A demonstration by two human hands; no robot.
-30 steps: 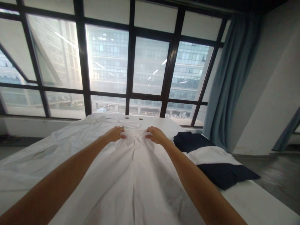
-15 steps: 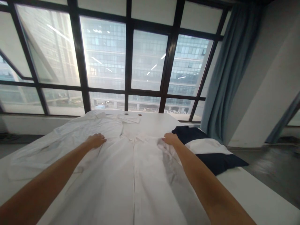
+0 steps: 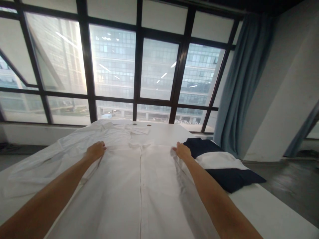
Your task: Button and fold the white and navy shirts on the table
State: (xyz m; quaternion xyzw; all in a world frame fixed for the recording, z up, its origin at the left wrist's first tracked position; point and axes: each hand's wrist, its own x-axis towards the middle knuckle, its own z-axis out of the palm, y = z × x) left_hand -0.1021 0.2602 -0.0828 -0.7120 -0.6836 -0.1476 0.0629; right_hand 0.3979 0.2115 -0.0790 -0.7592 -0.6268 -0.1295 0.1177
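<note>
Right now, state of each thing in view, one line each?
White shirt: spread flat on the table, front up, placket closed as far as visible.
Left hand: palm down on the shirt's left shoulder area, pressing, not gripping.
Right hand: on the shirt's right edge, fingers on the cloth.
Navy and white garment: folded, lying beside the shirt.
Curtain: drawn aside to the window's right.
Table: white, holds both garments.
</note>
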